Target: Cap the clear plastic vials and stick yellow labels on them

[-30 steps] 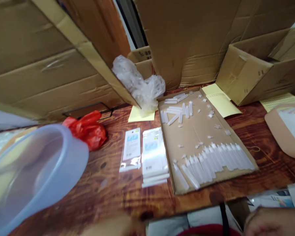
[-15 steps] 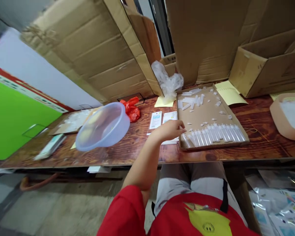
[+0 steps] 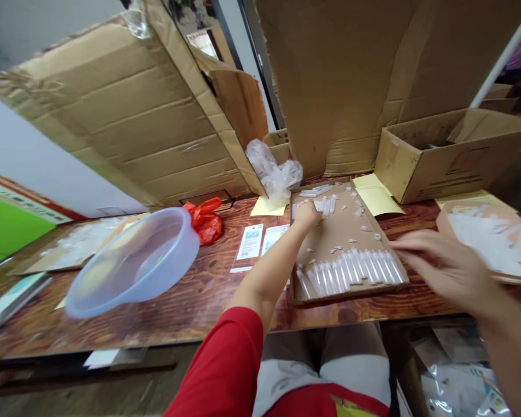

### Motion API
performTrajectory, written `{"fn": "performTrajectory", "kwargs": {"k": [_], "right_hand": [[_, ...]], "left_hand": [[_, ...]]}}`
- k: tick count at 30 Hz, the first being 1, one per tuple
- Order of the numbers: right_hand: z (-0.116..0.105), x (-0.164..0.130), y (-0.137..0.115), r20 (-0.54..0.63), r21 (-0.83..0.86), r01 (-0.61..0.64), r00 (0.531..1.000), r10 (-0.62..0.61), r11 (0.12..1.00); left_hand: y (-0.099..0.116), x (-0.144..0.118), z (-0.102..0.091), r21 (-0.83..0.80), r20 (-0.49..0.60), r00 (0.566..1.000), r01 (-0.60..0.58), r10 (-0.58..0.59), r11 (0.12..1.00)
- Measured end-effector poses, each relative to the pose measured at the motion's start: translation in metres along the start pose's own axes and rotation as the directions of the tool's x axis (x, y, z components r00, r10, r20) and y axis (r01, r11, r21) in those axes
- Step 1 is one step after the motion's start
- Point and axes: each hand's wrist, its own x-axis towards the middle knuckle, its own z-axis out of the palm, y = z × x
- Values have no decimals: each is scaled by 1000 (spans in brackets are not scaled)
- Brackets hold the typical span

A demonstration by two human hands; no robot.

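Observation:
A shallow cardboard tray (image 3: 330, 237) lies on the wooden table in front of me. Along its near side stands a row of clear plastic tubes (image 3: 356, 267), lying side by side. Loose shorter tubes (image 3: 328, 205) are at its far left, and small white caps (image 3: 359, 212) are scattered about. My left hand (image 3: 308, 214) reaches over the tray to those loose tubes with its fingers curled in; what they hold is hidden. Beside the tray's right edge is my right hand (image 3: 447, 266), smeared by motion, fingers stretched out and apart, with nothing visible in them.
A peach-coloured tub (image 3: 499, 273) of translucent pieces stands at right, before an open cardboard box (image 3: 464, 159). At left are a translucent blue basin (image 3: 134, 266) and a red plastic bag (image 3: 206, 223). Printed packets (image 3: 250, 242) lie left of the tray; cardboard panels (image 3: 334, 87) rise behind.
My left hand has moved from the tray's near left edge to the loose tubes farther back. My right hand has come into view at right. The camera view has shifted right.

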Motion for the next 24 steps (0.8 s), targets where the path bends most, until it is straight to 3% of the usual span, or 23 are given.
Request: {"fn": "performTrajectory", "kwargs": {"k": [2,4,9,12,16,20,24], "right_hand": [[13,25,12,166,-115,-46,984,64,992],[36,50,27,327,-232,-96,929,171,968],[87,79,63,406,-327,-148,870,281,933],[95,81,70,391,-315,-167,874,288,934],[90,94,56,321,-205,-181,916,241,962],[88,107,26,169,53,-77,983,67,996],[93,103,1,87,227,40,994,-61,973]], "left_hand": [[3,16,8,-19,22,998,59,-59,998],[4,27,13,-47,54,993,109,-106,993],[-8,20,7,-208,54,994,108,-99,972],[-25,-12,1,-362,-20,1000,-12,5,932],[-53,-67,4,-551,-72,983,-181,170,815],[-72,-101,13,-703,-185,929,-353,320,618],[-78,-111,19,-815,-186,919,-343,349,468]]}}
